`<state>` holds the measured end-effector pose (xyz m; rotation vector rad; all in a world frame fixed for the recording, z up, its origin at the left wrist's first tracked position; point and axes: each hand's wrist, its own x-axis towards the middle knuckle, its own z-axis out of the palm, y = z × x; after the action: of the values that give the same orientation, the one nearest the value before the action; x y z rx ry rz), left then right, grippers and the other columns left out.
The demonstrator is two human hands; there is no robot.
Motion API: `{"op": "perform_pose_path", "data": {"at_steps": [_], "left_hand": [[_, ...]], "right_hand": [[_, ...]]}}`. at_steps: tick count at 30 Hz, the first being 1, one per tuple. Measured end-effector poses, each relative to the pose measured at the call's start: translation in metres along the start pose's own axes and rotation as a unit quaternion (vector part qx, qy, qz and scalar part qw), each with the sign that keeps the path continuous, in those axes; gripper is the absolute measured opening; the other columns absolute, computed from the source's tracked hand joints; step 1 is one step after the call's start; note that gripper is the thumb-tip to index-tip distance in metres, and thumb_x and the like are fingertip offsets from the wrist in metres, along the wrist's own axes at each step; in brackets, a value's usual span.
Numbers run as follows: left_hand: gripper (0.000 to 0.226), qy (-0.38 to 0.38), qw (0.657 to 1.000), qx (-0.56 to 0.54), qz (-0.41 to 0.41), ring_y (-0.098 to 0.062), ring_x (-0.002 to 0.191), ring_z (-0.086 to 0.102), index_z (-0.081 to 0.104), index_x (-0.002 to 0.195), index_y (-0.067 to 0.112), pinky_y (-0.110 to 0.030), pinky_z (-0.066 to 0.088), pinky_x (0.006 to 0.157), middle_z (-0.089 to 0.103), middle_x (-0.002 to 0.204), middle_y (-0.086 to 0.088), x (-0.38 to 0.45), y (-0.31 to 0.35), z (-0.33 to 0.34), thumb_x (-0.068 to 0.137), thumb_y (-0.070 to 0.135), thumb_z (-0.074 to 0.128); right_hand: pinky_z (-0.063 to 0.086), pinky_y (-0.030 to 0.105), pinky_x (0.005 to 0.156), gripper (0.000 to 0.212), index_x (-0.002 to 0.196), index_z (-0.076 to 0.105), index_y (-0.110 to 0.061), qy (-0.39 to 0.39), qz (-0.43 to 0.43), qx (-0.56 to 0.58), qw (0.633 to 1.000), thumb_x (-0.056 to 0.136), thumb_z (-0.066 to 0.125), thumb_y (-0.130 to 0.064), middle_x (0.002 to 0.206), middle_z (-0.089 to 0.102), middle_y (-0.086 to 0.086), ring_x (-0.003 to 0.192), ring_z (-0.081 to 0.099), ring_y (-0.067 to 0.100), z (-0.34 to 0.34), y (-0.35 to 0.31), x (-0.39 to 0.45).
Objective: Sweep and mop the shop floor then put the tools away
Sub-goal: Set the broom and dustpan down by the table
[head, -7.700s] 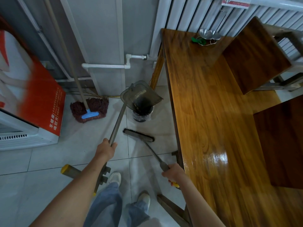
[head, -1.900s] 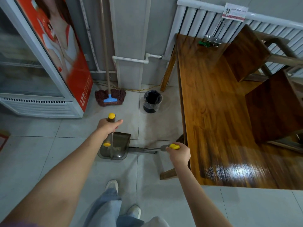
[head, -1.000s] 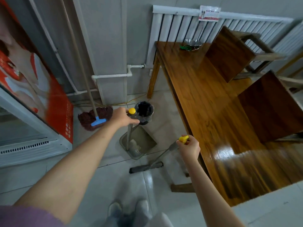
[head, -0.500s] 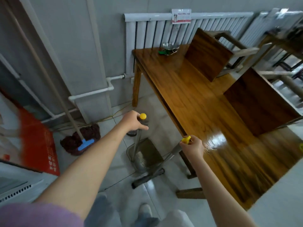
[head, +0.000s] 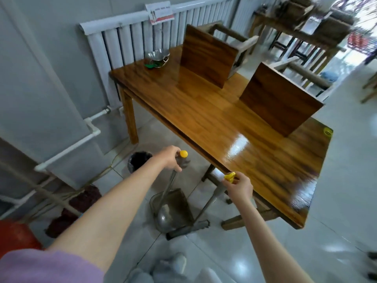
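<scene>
At the bottom of the view are the person's lilac sleeve (head: 47, 266) and blurred shoes (head: 173, 264) on the pale tiled floor (head: 306, 242). Just ahead, the broom (head: 206, 209) stands with its dark head on the floor, touching the front lip of the dustpan (head: 173, 209), which sits on the tiles with some pale debris inside. The right hand (head: 239, 185) has its grip closed around the top of the broom's handle, just below the yellow end cap. The left hand (head: 171, 158) has its grip closed around the top of the dustpan's long handle, also yellow-capped.

Left of the dustpan, a dark red mop (head: 81, 203) leans toward the wall; it is blurred. Beyond the left hand a small black-lined waste bin (head: 138, 160) stands on the floor near the table leg. The glossy wooden tabletop (head: 204, 111) carries two upturned wooden chairs (head: 208, 56) and, at its far corner, a metal dish (head: 158, 55). A white radiator (head: 126, 41) lines the grey wall behind.
</scene>
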<state>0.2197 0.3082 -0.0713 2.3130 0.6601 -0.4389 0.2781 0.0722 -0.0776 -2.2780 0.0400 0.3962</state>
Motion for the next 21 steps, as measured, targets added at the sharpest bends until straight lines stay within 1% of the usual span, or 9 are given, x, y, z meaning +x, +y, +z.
{"op": "perform_pose_path", "data": {"at_steps": [1,3,7,10,12,15,17,19,21], "left_hand": [[0.072,-0.014,1.000,0.008,0.003,-0.024,0.121,0.052,0.049,0.133,0.018,-0.036,0.045,0.098,0.054,0.133,-0.002,0.008,0.003,-0.001,0.070,0.024,0.083],[0.073,-0.051,0.998,0.026,0.013,-0.025,0.122,0.051,0.045,0.137,0.020,-0.038,0.045,0.098,0.051,0.136,-0.002,0.021,0.010,-0.003,0.073,0.021,0.081],[0.058,-0.097,0.992,0.076,0.038,-0.025,0.111,0.056,0.053,0.129,0.022,-0.038,0.048,0.092,0.057,0.126,-0.004,0.043,0.026,-0.008,0.077,0.018,0.077],[0.054,-0.126,0.986,0.102,0.041,-0.025,0.114,0.054,0.053,0.130,0.021,-0.036,0.045,0.093,0.057,0.126,-0.003,0.053,0.036,-0.012,0.081,0.015,0.073],[0.052,-0.135,0.984,0.108,0.048,-0.025,0.114,0.054,0.052,0.132,0.020,-0.035,0.044,0.093,0.057,0.127,-0.003,0.060,0.041,-0.018,0.083,0.013,0.071],[0.049,-0.139,0.979,0.132,0.064,-0.025,0.111,0.055,0.054,0.129,0.024,-0.036,0.045,0.095,0.058,0.124,-0.001,0.072,0.047,-0.024,0.083,0.017,0.071],[0.045,-0.131,0.975,0.158,0.082,-0.025,0.114,0.053,0.056,0.125,0.029,-0.041,0.040,0.101,0.059,0.123,0.002,0.078,0.051,-0.023,0.083,0.023,0.072],[0.034,-0.118,0.970,0.182,0.107,-0.026,0.118,0.050,0.058,0.116,0.034,-0.046,0.028,0.108,0.061,0.118,0.004,0.085,0.056,-0.020,0.084,0.026,0.070],[0.022,-0.105,0.967,0.194,0.128,-0.026,0.117,0.050,0.059,0.104,0.036,-0.054,0.014,0.112,0.064,0.110,0.004,0.092,0.060,-0.016,0.087,0.025,0.067]], "right_hand": [[0.057,0.037,0.076,0.016,0.081,0.060,-0.026,0.001,0.001,-0.001,1.000,0.081,0.075,-0.020,0.079,0.063,-0.006,0.076,0.062,0.013,-0.001,0.000,0.004],[0.056,0.037,0.076,0.014,0.081,0.062,-0.025,0.007,0.005,0.008,1.000,0.081,0.076,-0.022,0.082,0.065,-0.005,0.078,0.063,0.014,-0.002,0.005,0.010],[0.053,0.032,0.074,0.017,0.077,0.058,-0.026,0.028,-0.003,0.023,0.999,0.083,0.073,-0.021,0.078,0.062,-0.008,0.076,0.060,0.012,-0.003,0.004,0.013],[0.055,0.036,0.071,0.016,0.079,0.057,-0.024,0.051,0.002,0.017,0.999,0.085,0.072,-0.025,0.078,0.061,-0.005,0.076,0.060,0.015,-0.001,0.005,0.011],[0.053,0.036,0.069,0.017,0.078,0.057,-0.021,0.058,0.013,0.004,0.998,0.085,0.071,-0.027,0.077,0.060,-0.003,0.074,0.060,0.016,-0.002,0.002,0.011],[0.047,0.028,0.064,0.016,0.082,0.060,-0.014,0.071,0.026,0.008,0.997,0.086,0.070,-0.027,0.076,0.061,-0.002,0.073,0.058,0.015,-0.003,0.000,0.009],[0.044,0.025,0.061,0.017,0.082,0.061,-0.013,0.083,0.031,0.009,0.996,0.086,0.070,-0.027,0.076,0.061,-0.002,0.071,0.057,0.014,-0.003,-0.003,0.007],[0.042,0.024,0.059,0.018,0.081,0.061,-0.012,0.085,0.038,0.010,0.996,0.086,0.071,-0.026,0.075,0.060,-0.001,0.070,0.055,0.013,-0.003,-0.008,0.010],[0.042,0.024,0.059,0.017,0.081,0.061,-0.011,0.082,0.047,0.017,0.995,0.086,0.071,-0.025,0.076,0.060,-0.001,0.070,0.055,0.013,-0.003,-0.013,0.013]]}}
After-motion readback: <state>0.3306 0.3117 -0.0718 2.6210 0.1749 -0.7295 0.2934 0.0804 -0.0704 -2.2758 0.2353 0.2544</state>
